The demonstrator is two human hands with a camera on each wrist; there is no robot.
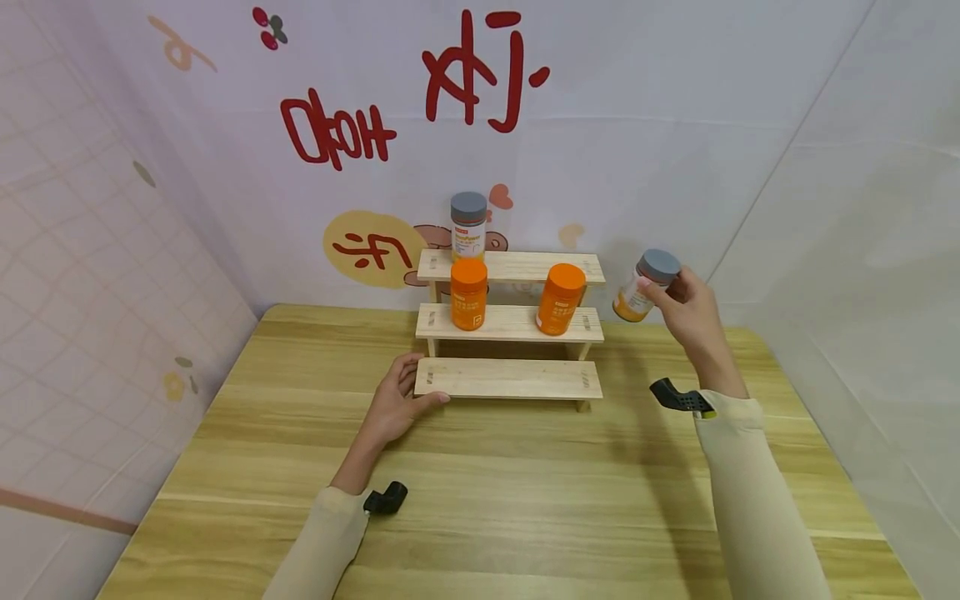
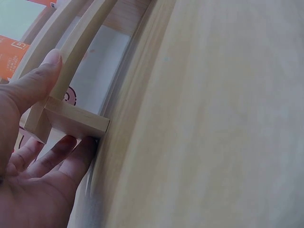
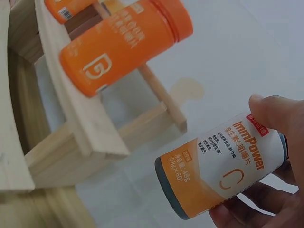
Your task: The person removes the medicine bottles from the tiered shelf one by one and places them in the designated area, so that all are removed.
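My right hand (image 1: pixel 693 312) holds a grey-capped tablet bottle (image 1: pixel 637 287) in the air, right of the wooden three-step stand (image 1: pixel 510 379). Thumb and fingers wrap its upper part; the white-and-orange label (image 3: pixel 228 164) shows in the right wrist view. My left hand (image 1: pixel 397 404) grips the left end of the stand's lowest step, thumb along the front edge and fingers against the side support (image 2: pixel 78 121). Two orange bottles stand on the middle step, one on the left (image 1: pixel 468 296) and one on the right (image 1: pixel 562 300). Another grey-capped bottle (image 1: pixel 468 221) is on the top step's left.
The stand rests on a wood-grain table (image 1: pixel 480 517), close to the back wall (image 1: pixel 645 125) of printed white cloth. More white cloth (image 1: pixel 877 275) hangs along the right side, and a grid-patterned cloth (image 1: pixel 97 275) along the left.
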